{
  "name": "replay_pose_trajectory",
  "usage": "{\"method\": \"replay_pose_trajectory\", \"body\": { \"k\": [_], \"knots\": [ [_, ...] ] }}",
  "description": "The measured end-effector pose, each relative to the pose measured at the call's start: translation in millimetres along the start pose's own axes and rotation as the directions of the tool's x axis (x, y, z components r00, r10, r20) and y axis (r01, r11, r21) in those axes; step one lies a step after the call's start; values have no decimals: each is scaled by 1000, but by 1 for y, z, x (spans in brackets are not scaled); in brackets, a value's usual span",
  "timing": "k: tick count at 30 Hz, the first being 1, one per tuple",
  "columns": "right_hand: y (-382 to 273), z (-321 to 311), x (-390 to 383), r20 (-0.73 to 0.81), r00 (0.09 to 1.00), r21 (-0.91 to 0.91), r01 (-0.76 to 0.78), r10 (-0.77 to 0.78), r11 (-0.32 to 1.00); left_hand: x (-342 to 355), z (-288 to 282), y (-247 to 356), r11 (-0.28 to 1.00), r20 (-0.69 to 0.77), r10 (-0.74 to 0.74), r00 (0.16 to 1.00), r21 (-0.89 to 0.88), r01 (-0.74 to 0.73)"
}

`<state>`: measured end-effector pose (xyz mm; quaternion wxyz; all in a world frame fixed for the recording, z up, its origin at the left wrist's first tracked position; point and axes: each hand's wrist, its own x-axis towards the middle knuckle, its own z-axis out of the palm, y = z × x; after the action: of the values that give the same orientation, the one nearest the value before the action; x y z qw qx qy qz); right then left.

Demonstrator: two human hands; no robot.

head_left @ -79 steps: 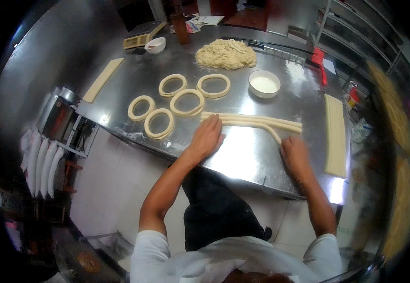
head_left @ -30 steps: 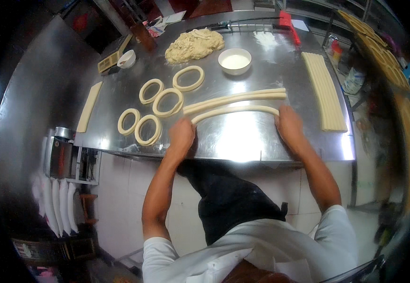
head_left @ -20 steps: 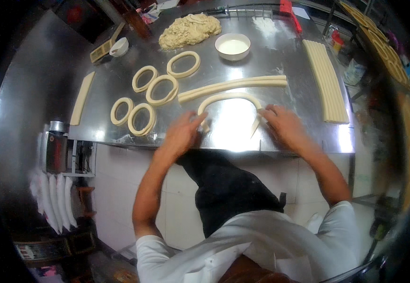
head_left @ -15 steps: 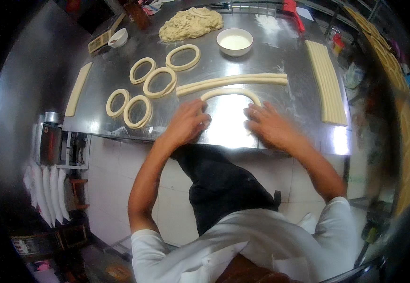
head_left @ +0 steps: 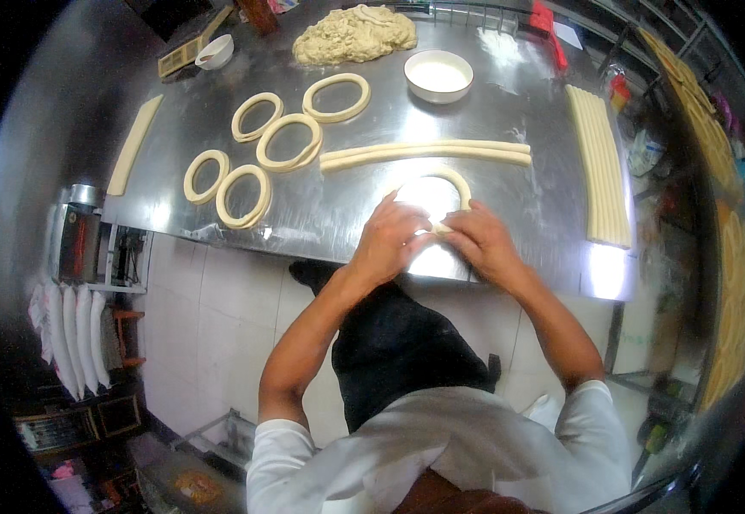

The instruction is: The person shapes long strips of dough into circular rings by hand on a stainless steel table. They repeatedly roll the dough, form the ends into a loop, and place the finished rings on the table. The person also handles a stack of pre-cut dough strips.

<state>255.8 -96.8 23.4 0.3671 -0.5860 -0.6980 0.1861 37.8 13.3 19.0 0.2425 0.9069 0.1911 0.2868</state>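
Near the table's front edge, a dough strip (head_left: 451, 176) curves into a loop, its ends brought together between my hands. My left hand (head_left: 388, 233) is closed on one end, and my right hand (head_left: 480, 242) pinches the other. My fingers partly hide where the ends meet. Just beyond lie long straight dough strips (head_left: 424, 152), side by side. To the left rest several finished-looking dough rings (head_left: 244, 197), some touching or overlapping.
The steel table (head_left: 304, 206) holds a large dough mound (head_left: 355, 36), a bowl of whitish contents (head_left: 438, 77), and a smaller white bowl (head_left: 215, 53) at the back. A ridged stack of dough strips (head_left: 597, 167) lies on the right, a single flat strip (head_left: 135, 146) at far left.
My hands have come together, bending the dough strip from an open arch into a loop with its ends meeting. The view has shifted slightly.
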Motion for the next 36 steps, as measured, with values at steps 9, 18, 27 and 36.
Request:
{"method": "replay_pose_trajectory", "body": {
  "k": [9, 18, 27, 36],
  "knots": [
    [1, 8, -7, 26, 996, -278, 85, -81, 957, -3, -29, 9, 965, 321, -63, 945, 261, -25],
    [-13, 17, -5, 17, 994, -113, 109, -108, 988, 3, -31, 7, 990, 212, -66, 975, -111, 91],
    [-13, -3, -5, 80, 993, -253, 109, -91, 961, -5, -9, 6, 978, 159, 8, 987, 206, -41],
    [-8, -7, -8, 100, 984, -334, 175, -150, 926, -13, 8, 17, 972, 86, -45, 995, 233, 24]
  ]
}}
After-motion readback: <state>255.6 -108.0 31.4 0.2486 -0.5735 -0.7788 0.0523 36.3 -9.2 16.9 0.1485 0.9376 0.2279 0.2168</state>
